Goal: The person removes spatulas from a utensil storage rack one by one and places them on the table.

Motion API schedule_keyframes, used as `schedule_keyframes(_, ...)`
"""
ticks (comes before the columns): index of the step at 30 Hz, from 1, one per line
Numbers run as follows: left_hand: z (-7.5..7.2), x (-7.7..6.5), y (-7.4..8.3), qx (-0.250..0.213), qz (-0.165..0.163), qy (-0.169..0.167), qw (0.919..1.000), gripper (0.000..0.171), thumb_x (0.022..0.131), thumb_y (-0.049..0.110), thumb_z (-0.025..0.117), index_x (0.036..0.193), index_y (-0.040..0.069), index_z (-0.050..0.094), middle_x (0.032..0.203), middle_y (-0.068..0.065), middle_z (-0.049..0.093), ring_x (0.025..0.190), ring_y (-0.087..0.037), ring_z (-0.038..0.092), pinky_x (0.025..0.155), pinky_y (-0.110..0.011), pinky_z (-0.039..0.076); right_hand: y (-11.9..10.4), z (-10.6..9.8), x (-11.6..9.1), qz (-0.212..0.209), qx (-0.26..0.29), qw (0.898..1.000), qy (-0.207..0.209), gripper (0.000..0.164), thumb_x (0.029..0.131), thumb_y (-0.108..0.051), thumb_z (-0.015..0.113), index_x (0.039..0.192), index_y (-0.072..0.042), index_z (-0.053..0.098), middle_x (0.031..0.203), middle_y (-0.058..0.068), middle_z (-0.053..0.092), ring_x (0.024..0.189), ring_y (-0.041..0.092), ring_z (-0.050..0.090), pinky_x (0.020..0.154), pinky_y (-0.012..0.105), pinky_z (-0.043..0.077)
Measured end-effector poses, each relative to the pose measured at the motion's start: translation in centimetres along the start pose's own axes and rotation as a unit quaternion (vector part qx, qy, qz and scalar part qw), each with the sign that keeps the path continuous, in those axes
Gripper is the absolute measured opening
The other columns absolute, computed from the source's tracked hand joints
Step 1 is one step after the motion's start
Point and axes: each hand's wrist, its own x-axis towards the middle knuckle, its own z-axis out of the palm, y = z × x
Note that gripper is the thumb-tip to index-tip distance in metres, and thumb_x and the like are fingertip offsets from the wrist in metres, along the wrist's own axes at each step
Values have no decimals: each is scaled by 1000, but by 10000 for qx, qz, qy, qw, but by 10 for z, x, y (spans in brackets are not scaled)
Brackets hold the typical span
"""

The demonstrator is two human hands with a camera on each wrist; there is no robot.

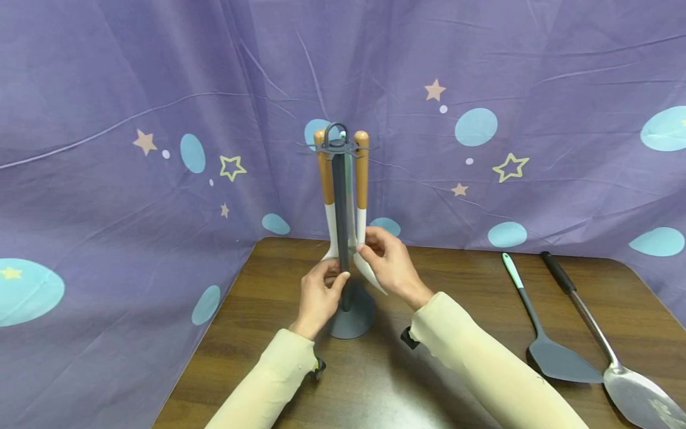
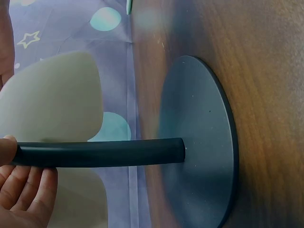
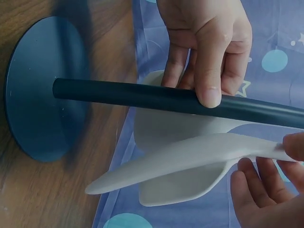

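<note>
A dark grey utensil stand stands upright, with a ring of hooks at its top and a round base. My left hand grips its pole low down, thumb across the front. With my right hand I pinch the white neck of a wooden-handled kitchen utensil, whose curved white head shows edge-on in the right wrist view. Another wooden-handled white utensil hangs left of the pole. Behind the pole hangs a utensil with a mint handle, partly hidden.
On the brown wooden table, a grey turner with a mint handle lies at the right. Next to it is a metal turner with a black grip. A purple patterned cloth hangs behind the table and along its left side.
</note>
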Motion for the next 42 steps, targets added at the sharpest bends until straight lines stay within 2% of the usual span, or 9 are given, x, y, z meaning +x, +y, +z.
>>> schedule_keyframes(6,1,-1,-2,7,32,8,10000,16,83,2,73,97,0,65,88,-11,68,76,-20,68,69,-23,59,-3,-1,-3,122,-69,9999,94,14,93,-9,61,106,-5,64,94,5,68,84,16,64,77,32,55)
schedule_keyframes(16,1,0,-2,-21,-38,-10,10000,16,83,2,73,96,1,65,87,-10,68,76,-17,68,68,-22,59,-5,-4,-7,70,66,9999,109,11,91,-8,62,102,-5,64,90,5,69,77,16,63,70,29,55)
schedule_keyframes(27,2,1,-2,-86,22,14,10000,17,82,0,73,97,0,64,88,-10,68,76,-19,68,69,-22,59,-6,-10,-14,-167,73,9998,59,12,89,-6,65,100,-2,65,89,5,69,79,16,65,74,34,57)
schedule_keyframes(36,1,0,-1,-151,68,49,9999,18,82,1,73,98,-1,65,88,-11,68,78,-22,68,70,-27,60,-8,-15,-21,-115,225,9997,-47,12,88,-3,66,100,-2,65,90,10,69,81,21,64,76,38,57)
schedule_keyframes(42,1,0,-2,-209,87,44,9997,17,82,0,73,97,-1,65,88,-12,68,78,-22,68,69,-29,60,-31,-21,-28,-165,220,9996,-49,11,87,2,65,97,5,63,88,16,68,80,26,63,75,34,57)
